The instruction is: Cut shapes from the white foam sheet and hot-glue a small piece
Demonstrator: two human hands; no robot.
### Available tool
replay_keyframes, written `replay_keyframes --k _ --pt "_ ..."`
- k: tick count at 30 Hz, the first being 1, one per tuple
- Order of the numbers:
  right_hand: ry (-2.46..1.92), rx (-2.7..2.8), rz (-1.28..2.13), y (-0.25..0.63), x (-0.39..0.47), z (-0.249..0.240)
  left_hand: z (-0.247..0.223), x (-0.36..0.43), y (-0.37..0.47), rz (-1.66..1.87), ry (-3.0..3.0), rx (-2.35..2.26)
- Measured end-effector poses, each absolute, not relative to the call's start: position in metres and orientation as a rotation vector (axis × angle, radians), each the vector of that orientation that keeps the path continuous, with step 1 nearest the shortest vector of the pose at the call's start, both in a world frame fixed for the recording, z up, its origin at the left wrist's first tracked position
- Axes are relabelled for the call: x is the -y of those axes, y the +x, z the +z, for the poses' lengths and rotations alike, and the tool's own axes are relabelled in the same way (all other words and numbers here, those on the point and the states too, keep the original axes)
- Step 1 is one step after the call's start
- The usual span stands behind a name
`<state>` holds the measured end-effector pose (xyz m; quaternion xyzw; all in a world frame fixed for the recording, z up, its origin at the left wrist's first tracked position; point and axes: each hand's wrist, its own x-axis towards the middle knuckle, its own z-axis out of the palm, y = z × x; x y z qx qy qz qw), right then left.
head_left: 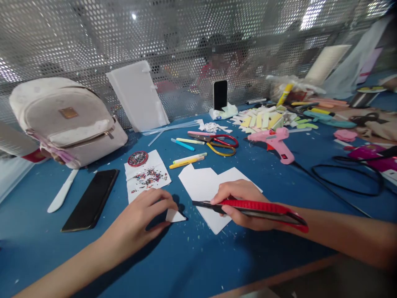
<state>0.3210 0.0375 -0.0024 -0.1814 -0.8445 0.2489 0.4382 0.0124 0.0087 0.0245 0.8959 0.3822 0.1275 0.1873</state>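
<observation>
My right hand (240,203) is closed around a red utility knife (263,209), its dark blade end pointing left. Beneath that hand lies a sheet of white paper (200,182) with a notched top and a pointed bottom; the hand covers part of it. Left of the sheet, my left hand (151,211) pinches a small white triangular paper piece (175,216) between thumb and fingers, just above the blue table (192,265). Behind the left hand, a white paper with colourful bits (149,178) carries a round red-rimmed dish (138,158).
Scissors (225,145), several markers (187,160) and a pink glue gun (274,140) with a looping cable lie beyond the sheet. Paper scraps (263,118) pile up behind. At left are a phone (91,198), a white plastic knife (63,192) and a backpack (71,120).
</observation>
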Motion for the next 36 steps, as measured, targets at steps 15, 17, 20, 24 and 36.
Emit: replay_keyframes --k 15,17,20,24,36 --pt "-0.548 2.283 0.403 0.331 -0.046 0.012 0.017 -0.017 0.002 0.403 2.496 -1.017" --pt "-0.587 2.417 0.24 0.339 -0.049 0.021 0.019 -0.019 0.003 0.409 2.511 -1.005" --pt "-0.637 2.551 0.141 0.351 -0.052 0.035 0.021 -0.022 0.004 0.421 2.516 -1.004" --pt "-0.765 2.527 0.15 0.365 -0.053 0.047 0.019 -0.025 0.001 0.445 2.488 -1.021" --pt "-1.029 2.453 0.217 0.376 -0.059 0.048 0.016 -0.026 -0.032 0.437 2.657 -1.128"
